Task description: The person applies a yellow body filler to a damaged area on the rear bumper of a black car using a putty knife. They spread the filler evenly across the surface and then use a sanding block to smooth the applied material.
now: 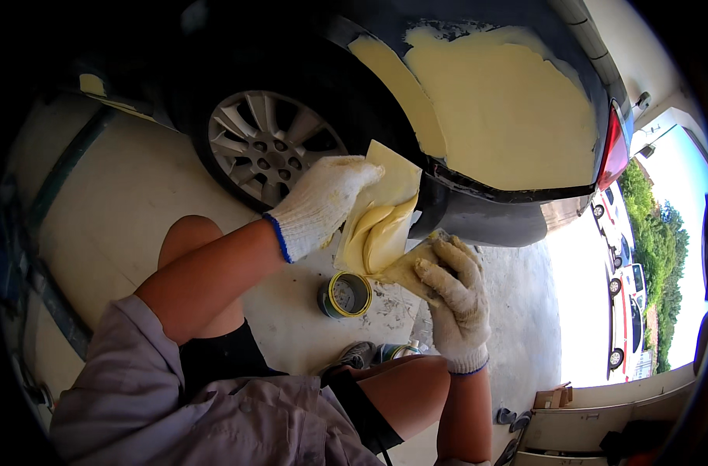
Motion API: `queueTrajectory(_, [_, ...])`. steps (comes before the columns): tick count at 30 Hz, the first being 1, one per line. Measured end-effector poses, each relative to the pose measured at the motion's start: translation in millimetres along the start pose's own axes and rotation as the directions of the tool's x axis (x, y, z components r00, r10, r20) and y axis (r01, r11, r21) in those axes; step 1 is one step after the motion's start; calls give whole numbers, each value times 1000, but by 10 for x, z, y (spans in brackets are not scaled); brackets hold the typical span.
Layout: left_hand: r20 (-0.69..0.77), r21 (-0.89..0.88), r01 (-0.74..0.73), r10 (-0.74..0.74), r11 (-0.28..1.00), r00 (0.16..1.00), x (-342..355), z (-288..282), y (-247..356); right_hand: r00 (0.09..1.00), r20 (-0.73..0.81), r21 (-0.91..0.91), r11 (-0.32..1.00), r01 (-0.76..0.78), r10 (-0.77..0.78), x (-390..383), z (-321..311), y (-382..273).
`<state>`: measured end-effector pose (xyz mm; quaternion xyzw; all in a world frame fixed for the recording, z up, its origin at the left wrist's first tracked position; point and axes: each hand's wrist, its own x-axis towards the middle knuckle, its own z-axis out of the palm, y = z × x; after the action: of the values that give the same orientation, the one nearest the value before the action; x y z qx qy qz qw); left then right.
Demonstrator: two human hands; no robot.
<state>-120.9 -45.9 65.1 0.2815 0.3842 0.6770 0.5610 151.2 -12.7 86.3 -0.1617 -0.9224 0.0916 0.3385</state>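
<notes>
Fingers (449,258) of the right hand (459,303) are being clasped around a spreader (407,272); putty (391,237) on a board (394,172) is being held above a can (327,300) by the left hand (323,198), fingertips partly hidden, the wheel (249,151) being partly blocked.

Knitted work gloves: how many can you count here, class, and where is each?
2. One is on the left hand, holding the pale board; the other is on the right hand, gripping the spreader. Dark areas could hide more.

Board (397,172) partly behind left hand (323,196); car (498,116) cut off.
</notes>
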Motion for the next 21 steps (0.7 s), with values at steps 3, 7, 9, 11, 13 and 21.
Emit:
queueTrajectory(3, [78, 213, -21, 4, 977, 997, -35, 57, 19, 976, -127, 100, 981, -165, 177, 222, -34, -49])
queueTrajectory(7, [174, 370, -120, 58, 921, 983, 13, 164, 141, 994, 7, -97, 989, -109, 110, 427, 103, -296])
queueTrajectory(9, [164, 453, -193, 132, 870, 978, -16, 267, 270, 992, 50, -239, 966, -98, 113, 404, 88, -474])
queueTrajectory(11, [160, 567, -245, 186, 786, 969, -29, 341, 424, 995, 35, -265, 961, -76, 88, 398, 76, -544])
queueTrajectory(13, [126, 589, -334, 325, 736, 937, 10, 334, 506, 997, 11, -254, 965, -66, 71, 408, 55, -571])
queueTrajectory(21, [-95, -516, -164, 134, 841, 986, -187, 322, 730, 889, -354, 607, 794, -19, 292, 572, -136, -270])
